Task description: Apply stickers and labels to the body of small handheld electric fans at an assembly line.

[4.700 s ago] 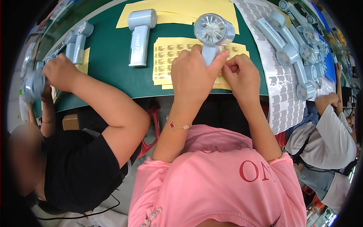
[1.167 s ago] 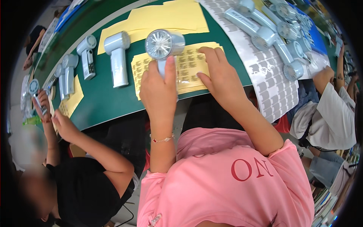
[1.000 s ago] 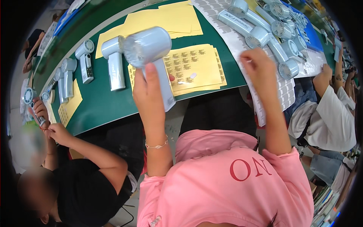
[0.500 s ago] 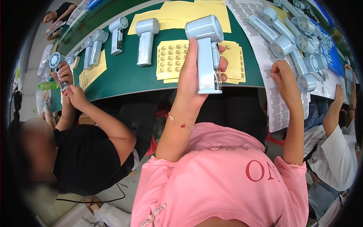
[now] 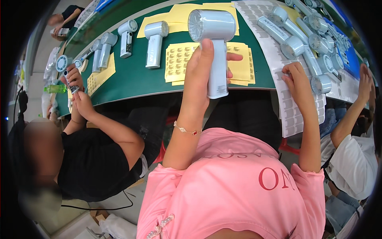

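My left hand (image 5: 199, 69) is wrapped round the handle of a light blue handheld fan (image 5: 211, 26), held up over the table's near edge. The fan stands upright, its round head at the top, with the clear ribbed end turned left and the plain side of the handle showing. Loosely curled, my right hand (image 5: 296, 77) rests at the white sheet with grey printed shapes (image 5: 293, 115), beside a heap of similar fans (image 5: 292, 47). Nothing shows in its fingers.
Yellow label sheets (image 5: 179, 63) lie on the green table (image 5: 143, 81) behind the held fan. Further fans (image 5: 154, 47) stand at the left. A co-worker in black (image 5: 99, 159) handles a fan at the left; another person in white (image 5: 352, 163) sits at the right.
My left hand has turned the fan about its handle: the clear end now faces left, and the see-through side with inner parts has gone from sight. My right hand has barely moved.
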Tool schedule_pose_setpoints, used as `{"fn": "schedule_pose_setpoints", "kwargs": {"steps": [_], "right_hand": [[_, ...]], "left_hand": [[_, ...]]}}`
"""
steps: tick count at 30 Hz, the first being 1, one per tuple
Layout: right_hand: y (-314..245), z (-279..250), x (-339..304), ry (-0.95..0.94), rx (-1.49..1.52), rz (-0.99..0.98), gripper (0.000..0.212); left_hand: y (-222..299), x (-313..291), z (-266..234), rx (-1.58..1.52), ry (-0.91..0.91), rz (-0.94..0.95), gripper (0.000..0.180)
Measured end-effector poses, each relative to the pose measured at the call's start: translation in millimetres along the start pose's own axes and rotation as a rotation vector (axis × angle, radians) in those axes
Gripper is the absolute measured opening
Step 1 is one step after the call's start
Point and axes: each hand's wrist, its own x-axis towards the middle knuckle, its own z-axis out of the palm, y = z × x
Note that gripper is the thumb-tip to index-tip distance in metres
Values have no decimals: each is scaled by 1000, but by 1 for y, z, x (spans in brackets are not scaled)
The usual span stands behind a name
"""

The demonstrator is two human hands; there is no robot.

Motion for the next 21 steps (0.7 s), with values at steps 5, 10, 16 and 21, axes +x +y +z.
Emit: {"fn": "schedule_pose_setpoints", "kwargs": {"steps": [5,10,16,21], "right_hand": [[2,-1,2,-114,-24,78,15],[5,15,-12,177,-154,-76,15],[9,2,-5,-37,30,73,22],[4,9,-5,95,-62,-76,15]], "left_hand": [[0,-5,-6,140,110,97,54],[-9,2,-28,-314,31,-131,36],[-9,-5,-28,-413,23,-174,34],[-8,-6,-33,-609,-115,-145,40]]}}
